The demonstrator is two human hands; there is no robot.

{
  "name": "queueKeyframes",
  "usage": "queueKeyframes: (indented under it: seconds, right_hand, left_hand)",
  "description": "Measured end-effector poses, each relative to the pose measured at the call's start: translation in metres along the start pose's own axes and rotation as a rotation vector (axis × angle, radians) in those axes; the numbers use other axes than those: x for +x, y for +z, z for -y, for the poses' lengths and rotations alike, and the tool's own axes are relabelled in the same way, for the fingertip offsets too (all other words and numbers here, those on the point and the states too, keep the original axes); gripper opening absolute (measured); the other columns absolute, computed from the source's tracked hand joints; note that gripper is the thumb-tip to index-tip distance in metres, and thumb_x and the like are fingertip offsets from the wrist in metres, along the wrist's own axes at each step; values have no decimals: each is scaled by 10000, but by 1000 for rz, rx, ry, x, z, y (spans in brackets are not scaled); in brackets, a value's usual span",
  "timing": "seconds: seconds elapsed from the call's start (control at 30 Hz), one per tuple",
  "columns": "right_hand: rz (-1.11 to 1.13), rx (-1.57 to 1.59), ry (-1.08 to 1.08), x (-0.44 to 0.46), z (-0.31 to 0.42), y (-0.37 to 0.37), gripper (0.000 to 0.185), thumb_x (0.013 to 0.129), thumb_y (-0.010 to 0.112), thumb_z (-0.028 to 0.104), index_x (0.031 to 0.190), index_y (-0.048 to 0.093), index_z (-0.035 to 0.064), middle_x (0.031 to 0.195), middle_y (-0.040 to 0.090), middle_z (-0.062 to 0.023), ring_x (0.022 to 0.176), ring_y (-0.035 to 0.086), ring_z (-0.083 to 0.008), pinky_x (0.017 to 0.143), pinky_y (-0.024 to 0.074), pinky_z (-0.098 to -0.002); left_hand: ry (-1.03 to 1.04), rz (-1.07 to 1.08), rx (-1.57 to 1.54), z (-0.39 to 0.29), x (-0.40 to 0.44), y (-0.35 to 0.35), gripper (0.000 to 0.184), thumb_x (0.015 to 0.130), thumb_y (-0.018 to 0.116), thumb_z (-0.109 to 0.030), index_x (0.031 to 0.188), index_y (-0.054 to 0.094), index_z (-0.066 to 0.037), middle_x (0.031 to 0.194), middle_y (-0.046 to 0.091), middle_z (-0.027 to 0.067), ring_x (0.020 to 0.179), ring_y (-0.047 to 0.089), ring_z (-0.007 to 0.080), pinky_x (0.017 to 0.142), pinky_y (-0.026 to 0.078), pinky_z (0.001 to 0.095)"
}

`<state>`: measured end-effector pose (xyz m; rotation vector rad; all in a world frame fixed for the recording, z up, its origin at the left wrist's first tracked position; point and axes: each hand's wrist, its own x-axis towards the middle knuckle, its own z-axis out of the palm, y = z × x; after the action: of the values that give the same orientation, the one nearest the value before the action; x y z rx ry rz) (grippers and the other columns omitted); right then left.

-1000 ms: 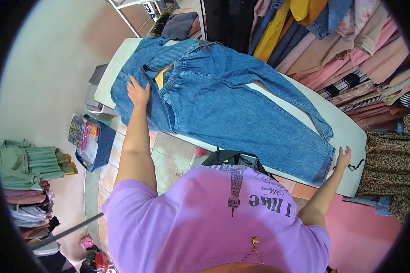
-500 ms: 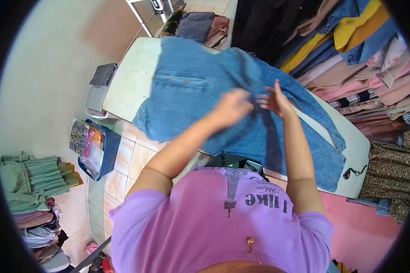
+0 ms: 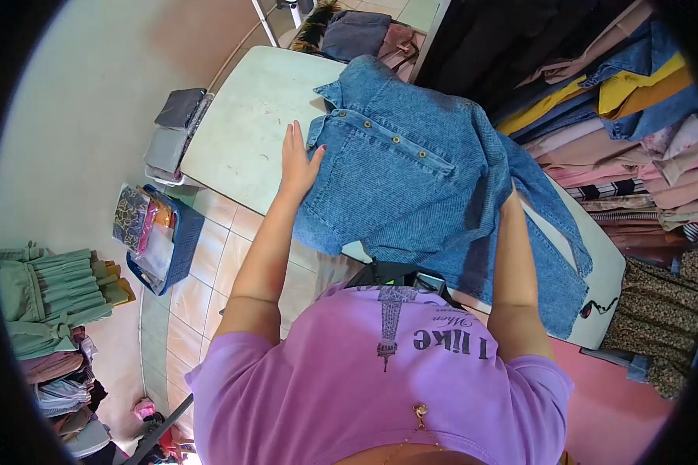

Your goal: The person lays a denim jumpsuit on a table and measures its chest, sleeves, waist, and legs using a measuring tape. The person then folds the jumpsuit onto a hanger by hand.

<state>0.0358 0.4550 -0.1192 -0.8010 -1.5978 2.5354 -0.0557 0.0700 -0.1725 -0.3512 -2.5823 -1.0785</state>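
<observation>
A blue denim shirt [image 3: 411, 170] with a pointed collar and several buttons down its front placket lies bunched on the white table. My left hand [image 3: 298, 164] is at the shirt's left edge just below the collar, its fingers stretched out and the thumb apart. On the other side, my right hand [image 3: 510, 203] reaches in at the shirt's right edge; its fingers are hidden by the cloth. Beneath and to the right of the shirt, denim trousers [image 3: 547, 271] lie flat with their legs stretched toward the table's right end.
The white table [image 3: 244, 116] stretches out in front of me. Folded grey cloths [image 3: 167, 147] and a blue basket [image 3: 182, 240] with packets stand at the left. Green garments [image 3: 54, 294] hang lower left, many clothes [image 3: 620, 132] at the right. A small black cord [image 3: 597, 308] lies at the table's right end.
My hands have moved apart, the left one leftward to the shirt's edge, the right one down to its right side. The shirt has shifted right, and its collar and buttons now show.
</observation>
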Motion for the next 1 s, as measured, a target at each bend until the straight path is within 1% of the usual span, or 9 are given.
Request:
queueKeyframes:
  seconds: [0.17, 0.3, 0.37, 0.43, 0.57, 0.63, 0.77, 0.93, 1.0]
  right_hand:
    - [-13, 43, -42, 30, 10, -15, 439, 927, 477, 301, 1247, 470, 1, 1051, 600, -162, 887, 602, -252, 834, 487, -358]
    - [-15, 79, -75, 44, 10, -33, 430, 922, 484, 290, 1241, 475, 0, 1048, 599, -164, 887, 601, -257, 829, 491, -360]
    - [-4, 96, -84, 61, 6, -33, 426, 920, 488, 284, 1237, 478, 0, 1047, 598, -166, 888, 600, -259, 827, 493, -361]
    - [6, 113, -93, 75, 4, -33, 422, 918, 492, 279, 1234, 481, -1, 1045, 598, -167, 888, 600, -261, 824, 495, -362]
    - [46, 164, -104, 152, 33, -23, 414, 913, 500, 268, 1228, 486, -1, 1042, 596, -170, 888, 598, -266, 819, 498, -364]
    - [54, 193, -112, 178, 36, -18, 410, 911, 504, 262, 1224, 489, -2, 1040, 596, -171, 889, 598, -268, 816, 500, -365]
    - [68, 250, -128, 234, 28, -12, 402, 906, 512, 251, 1218, 494, -2, 1037, 594, -174, 889, 596, -273, 811, 503, -367]
    - [79, 323, -160, 268, 11, -22, 393, 900, 522, 237, 1210, 501, -3, 1033, 593, -177, 890, 595, -279, 805, 508, -370]
    - [73, 354, -190, 286, 9, -10, 389, 898, 526, 231, 1207, 503, -4, 1031, 592, -179, 890, 594, -281, 802, 509, -371]
  left_hand:
    - [-306, 321, -43, -25, 47, -2, 682, 763, 674, -263, 1319, 390, 13, 1181, 536, 245, 1074, 537, 371, 893, 432, 392]
    - [-209, 373, 58, -41, 54, -12, 237, 729, 654, -205, 889, 672, -31, 1048, 591, 219, 986, 577, 349, 839, 461, 384]
    - [283, 268, -207, -46, 43, -20, 252, 719, 647, -195, 914, 649, -36, 1013, 592, 197, 1019, 552, 344, 873, 440, 386]
    - [337, 401, -294, -58, 41, -15, 225, 794, 563, -214, 900, 622, -25, 1008, 591, 175, 1040, 530, 343, 909, 414, 391]
    - [-31, 608, -665, -70, 58, 32, 356, 928, 338, -252, 926, 598, -8, 996, 598, 206, 1008, 547, 373, 866, 433, 393]
    - [-365, 546, -14, -72, 66, 52, 348, 923, 366, -243, 986, 598, 9, 969, 613, 239, 926, 575, 410, 814, 453, 400]
    - [-141, 974, 50, -64, 89, 63, 340, 848, 519, -234, 1046, 585, 34, 971, 600, 287, 813, 595, 419, 727, 478, 411]
    - [-622, 769, -662, -74, 78, 80, 183, 831, 549, -118, 918, 551, 43, 783, 589, 32, 725, 540, 113, 660, 463, 271]
    - [-718, 774, -611, -65, 76, 86, 186, 837, 547, -109, 946, 545, 42, 813, 592, 30, 736, 540, 111, 672, 464, 269]
